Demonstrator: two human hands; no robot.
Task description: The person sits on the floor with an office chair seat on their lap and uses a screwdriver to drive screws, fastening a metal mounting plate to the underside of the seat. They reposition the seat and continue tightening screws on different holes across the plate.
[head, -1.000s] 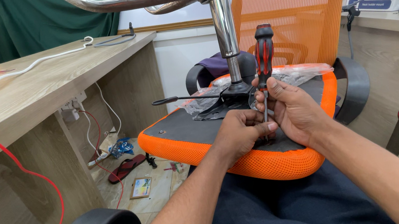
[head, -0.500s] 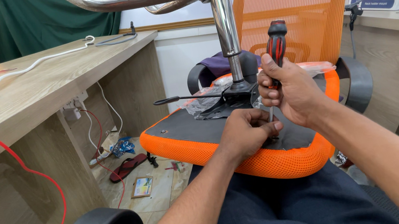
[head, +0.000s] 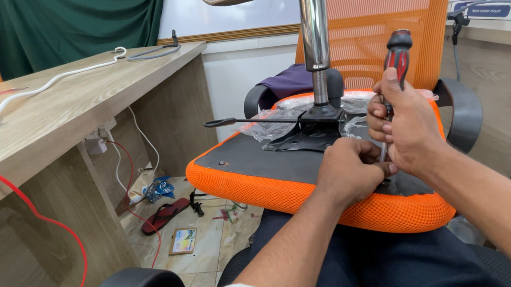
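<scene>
The left hand (head: 348,173) pinches the lower shaft of the red-and-black-handled screwdriver (head: 397,61) against the near right edge of the upturned orange mesh chair seat (head: 254,181). Just beyond, the right hand (head: 404,121) is wrapped tight around the handle, holding the tool upright. Farther back, the chrome gas-lift column (head: 316,40) rises from the black plate at the seat's centre.

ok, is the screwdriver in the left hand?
No, the right hand grips the screwdriver; the left hand rests at its tip on the seat.

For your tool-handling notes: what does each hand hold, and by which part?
The right hand holds a screwdriver by its red-and-black handle. The left hand pinches near its tip; whether it holds anything cannot be told.
</scene>
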